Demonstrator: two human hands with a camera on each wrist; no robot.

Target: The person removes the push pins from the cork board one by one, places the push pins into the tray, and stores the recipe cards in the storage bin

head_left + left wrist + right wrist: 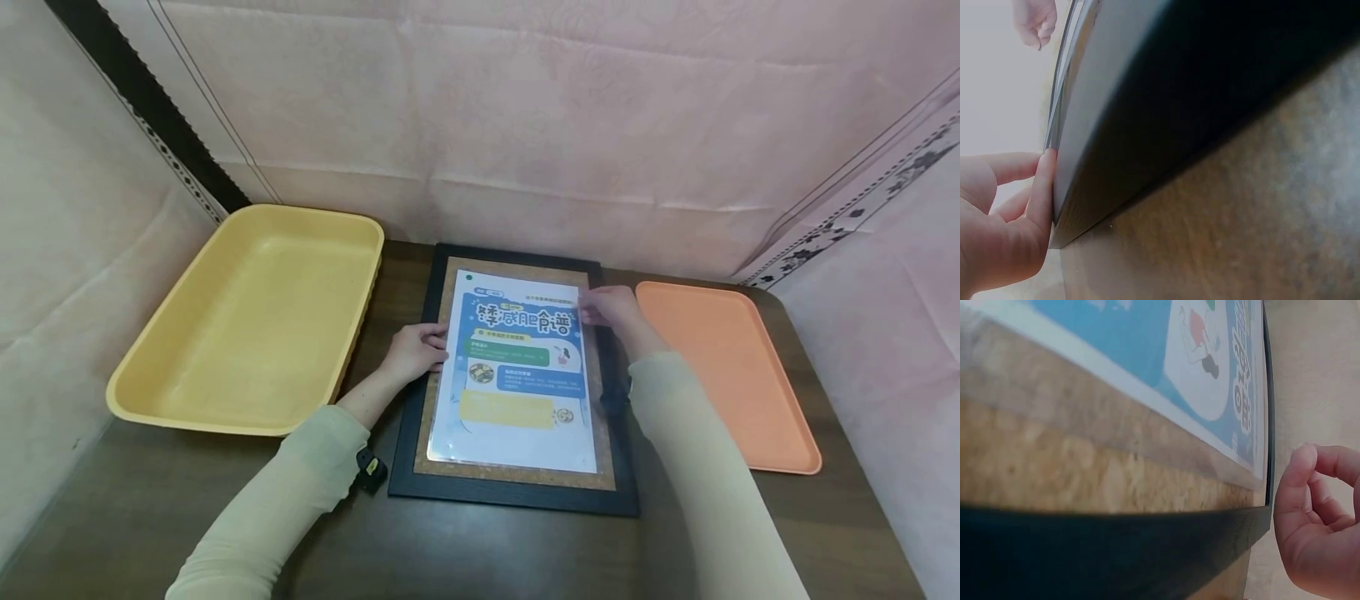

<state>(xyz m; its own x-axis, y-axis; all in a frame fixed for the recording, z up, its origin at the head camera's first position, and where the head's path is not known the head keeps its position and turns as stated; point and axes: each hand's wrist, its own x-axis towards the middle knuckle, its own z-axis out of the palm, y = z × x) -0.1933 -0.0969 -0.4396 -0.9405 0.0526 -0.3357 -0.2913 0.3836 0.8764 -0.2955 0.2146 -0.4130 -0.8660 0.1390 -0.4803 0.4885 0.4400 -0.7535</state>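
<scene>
A laminated sheet [517, 375] with blue, green and yellow print lies on a cork board [517, 477] in a dark frame [517, 505]. A small green round spot, like a pushpin head [469, 277], marks its upper left corner. My left hand [416, 352] pinches the sheet's left edge between thumb and finger, close against the frame in the left wrist view. Over the upper right corner, my right hand [611, 308] has thumb and forefinger pressed together. A tiny dark tip shows below those fingers in the left wrist view; most of that small pin-like thing is hidden.
A deep yellow tray [247, 423] stands on the brown table [450, 550] left of the board. To the right lies a flat orange tray [738, 375], partly behind the right forearm. Pale cloth [525, 125] hangs behind and at both sides.
</scene>
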